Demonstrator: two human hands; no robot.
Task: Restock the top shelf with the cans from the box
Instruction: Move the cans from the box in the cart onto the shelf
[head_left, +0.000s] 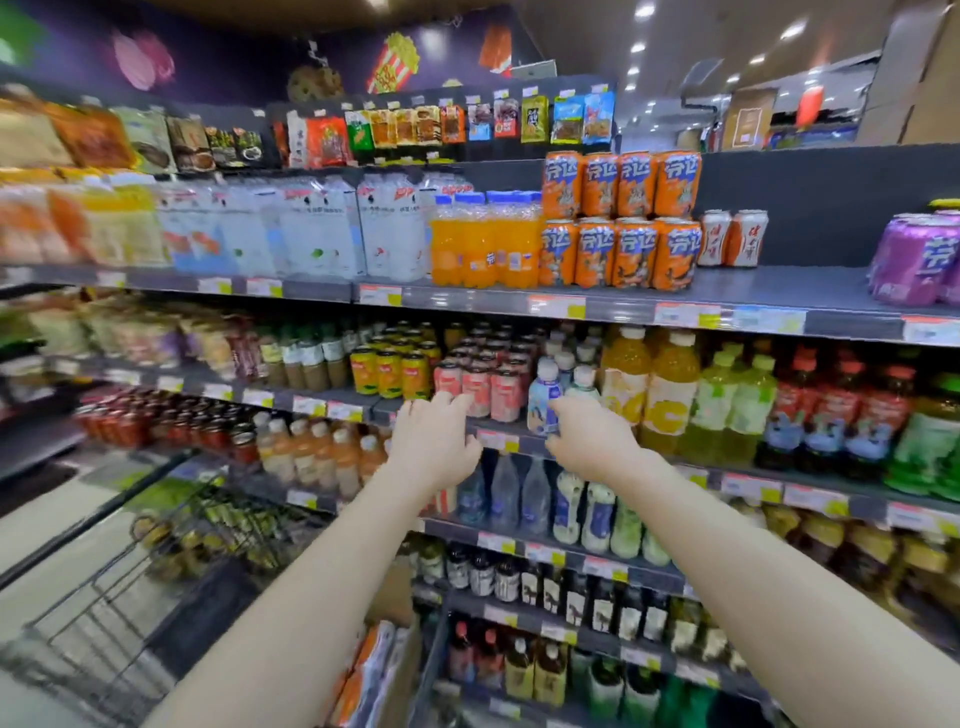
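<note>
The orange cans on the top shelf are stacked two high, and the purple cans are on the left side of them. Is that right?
Not quite. The purple cans are on the right side of the orange cans, at the far end of the top shelf, with two red-and-white cans in between. The orange cans really are stacked two high. The head view shows it.

The left hand (434, 441) and right hand (589, 441) reach forward side by side, empty, fingers loosely curled.
</note>
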